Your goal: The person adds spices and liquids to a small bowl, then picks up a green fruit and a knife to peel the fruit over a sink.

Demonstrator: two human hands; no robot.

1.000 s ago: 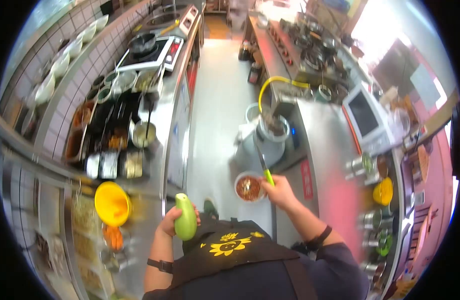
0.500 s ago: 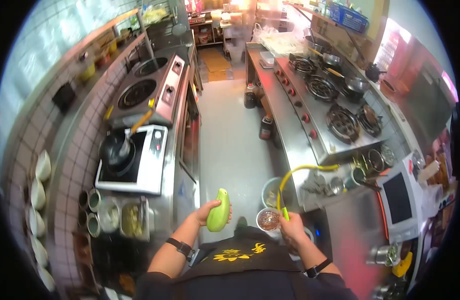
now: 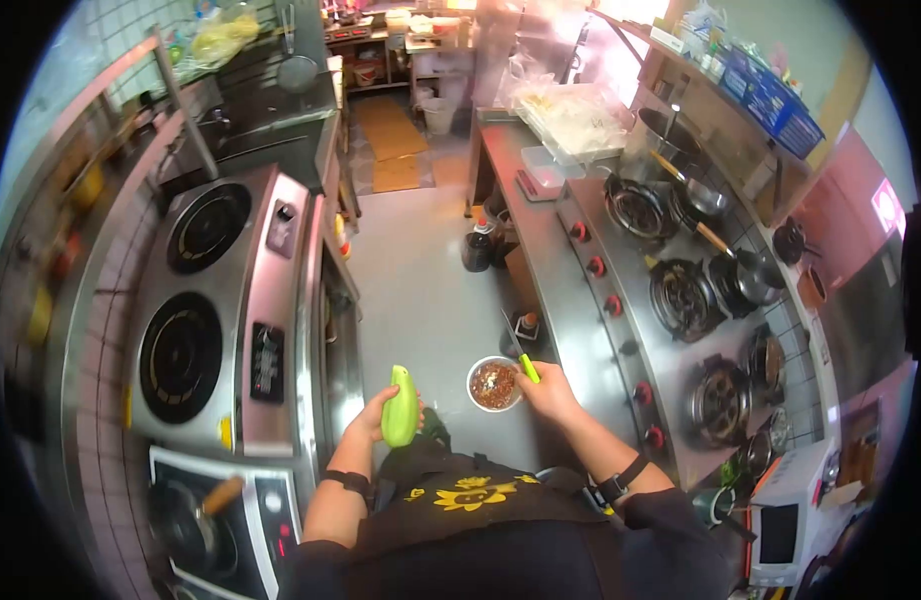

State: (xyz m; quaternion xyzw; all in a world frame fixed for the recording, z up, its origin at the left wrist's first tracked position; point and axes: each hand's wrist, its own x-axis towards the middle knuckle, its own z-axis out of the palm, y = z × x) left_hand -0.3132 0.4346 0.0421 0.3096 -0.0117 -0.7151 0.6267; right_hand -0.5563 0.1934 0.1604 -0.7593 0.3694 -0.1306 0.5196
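My left hand (image 3: 371,418) is wrapped round a pale green, elongated squash (image 3: 401,408), held upright in front of the apron. Its fingers are mostly hidden behind the squash. In my right hand (image 3: 553,392) are a white bowl (image 3: 473,400) and a knife (image 3: 530,368) with a yellow-green handle. The knife's blade points up and away from me. Reddish-brown bits with some pale pieces fill the bowl. My right fingers grip at the bowl's right rim, partly hidden. Both hands are apart, over the floor of the aisle.
At left, a steel cooktop (image 3: 256,345) stands beyond a white-framed hob (image 3: 271,500) bearing a pan (image 3: 186,530). A gas range (image 3: 646,330) with burners and pans lines the right. Dark bottles (image 3: 478,248) stand under the right counter. A microwave (image 3: 781,535) is at lower right.
The view has moved forward along the aisle. Both hands still hold their things; the bowl and knife now sit higher and further left, and the knife's blade shows. The yellow hose has left the view.
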